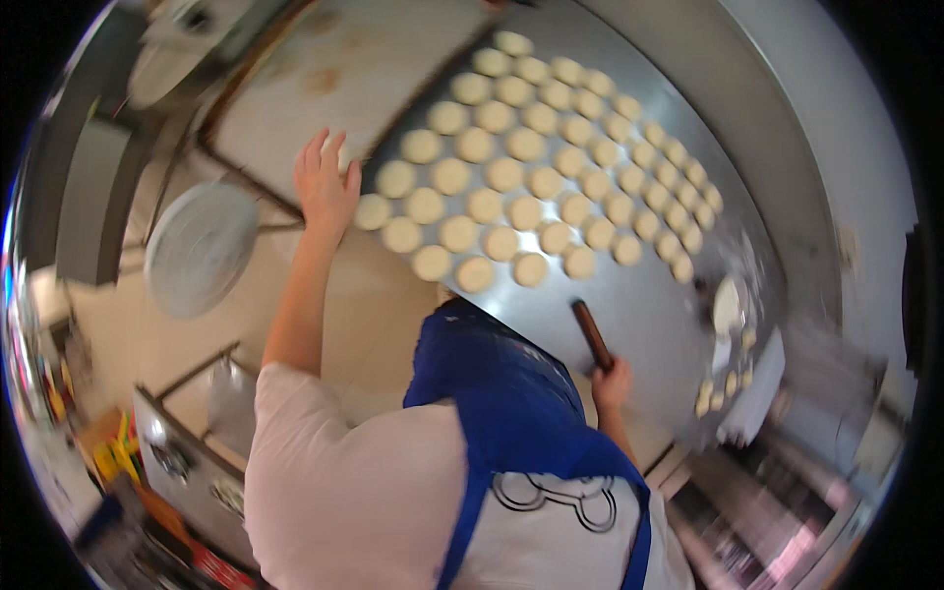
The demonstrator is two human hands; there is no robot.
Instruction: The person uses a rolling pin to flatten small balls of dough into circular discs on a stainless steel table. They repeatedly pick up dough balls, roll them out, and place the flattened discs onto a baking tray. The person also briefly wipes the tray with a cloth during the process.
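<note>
My left hand (326,187) reaches over the near corner of a pale, flat tray (383,59). Its thumb and fingers curve around a pale dough round (345,155), partly hidden and blurred. Many flattened dough rounds (503,175) lie in slanting rows on the steel worktable (639,305), beside that hand. At the table's near edge, my right hand (612,382) is closed around one end of a short brown wooden rolling pin (590,334). The pin's other end points away from me over bare steel, apart from the dough.
A white round lid-like disc (202,249) stands left of my left arm. A white oval thing (729,305) and several small dough bits (723,390) lie at the table's right end. A metal stand (187,452) is at lower left. The wall (787,128) borders the table's far right side.
</note>
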